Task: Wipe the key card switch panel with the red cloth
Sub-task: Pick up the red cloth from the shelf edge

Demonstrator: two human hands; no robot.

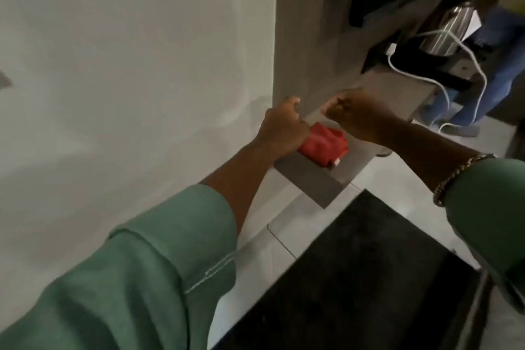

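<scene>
No writing can be read anywhere; the only label in view is a small white tag [336, 162] at the lower edge of the red cloth [324, 148], too blurred to make out. The cloth lies bunched on a grey ledge [318, 182] that juts out from the foot of a grey wall panel [301, 37]. The left hand [281, 128] is closed on the cloth's left end, its knuckles against the corner where the white wall [127, 65] meets the grey panel. The right hand [358, 116] hovers just above the cloth with fingers curled loosely inward, gripping nothing; a chain bracelet [460, 176] circles that wrist. Both arms wear green sleeves [159, 264]. The key card switch panel cannot be picked out. Below, pale floor tiles [272, 247] meet a black mat [369, 278]. At upper right a shiny metal kettle [446, 28] stands on a dark shelf, with white cables [426, 79] trailing down.
</scene>
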